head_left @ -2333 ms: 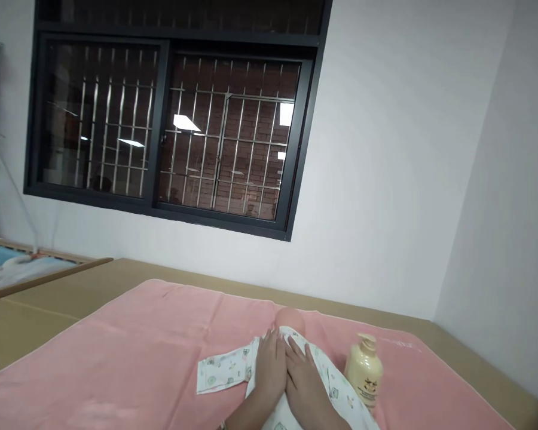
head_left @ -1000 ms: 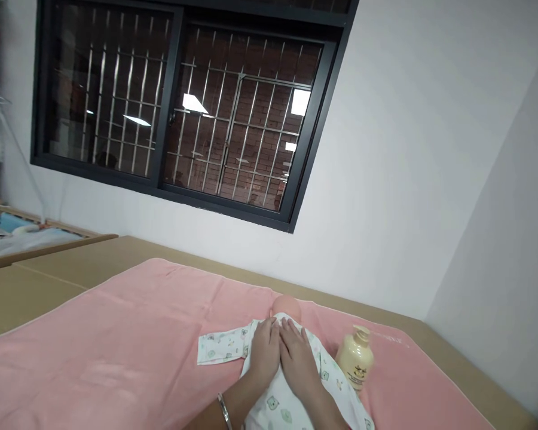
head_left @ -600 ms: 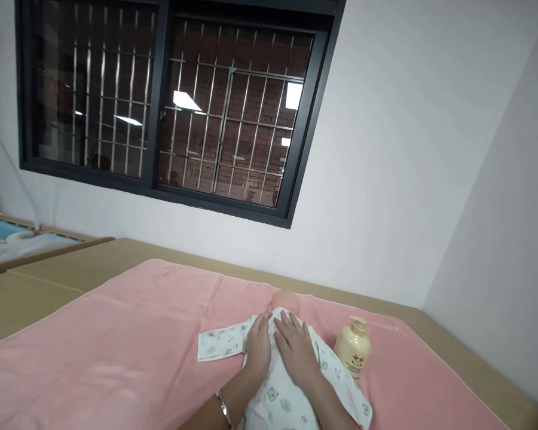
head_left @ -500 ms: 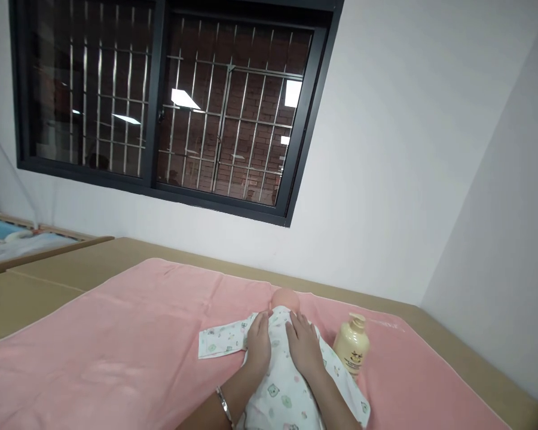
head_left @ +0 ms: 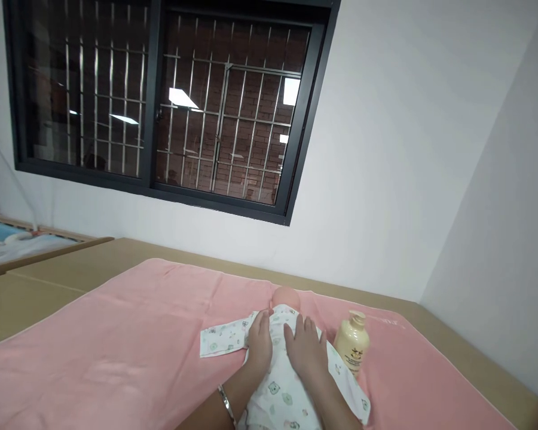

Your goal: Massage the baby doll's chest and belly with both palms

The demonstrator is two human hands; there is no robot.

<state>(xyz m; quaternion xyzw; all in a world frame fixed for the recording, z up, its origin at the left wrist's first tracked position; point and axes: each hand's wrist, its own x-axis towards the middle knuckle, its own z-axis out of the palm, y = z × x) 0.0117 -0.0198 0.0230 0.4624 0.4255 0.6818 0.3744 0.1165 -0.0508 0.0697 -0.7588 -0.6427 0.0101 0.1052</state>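
A baby doll (head_left: 286, 297) lies on a pink blanket (head_left: 152, 334); only its smooth, rounded head shows above a white shirt (head_left: 287, 385) printed with small green figures. One sleeve stretches out flat to the left, the other slants down to the right. My left hand (head_left: 260, 346) rests along the left side of the shirt, fingers extended and close together. On the right half of the chest, my right hand (head_left: 305, 349) lies flat with its fingers spread. The doll's face and arms cannot be seen. A silver bracelet (head_left: 226, 403) circles my left wrist.
A cream-coloured pump bottle (head_left: 353, 341) stands on the blanket right of the doll, close to the right sleeve. Tan padded surface (head_left: 94, 263) borders the blanket, with a white wall and a barred window (head_left: 233, 119) behind. Blue and white cloths (head_left: 27, 242) lie at far left.
My right hand has shifted slightly to the right on the shirt, and its fingers are spread wider. My left hand stays nearly in place, and so does the bottle.
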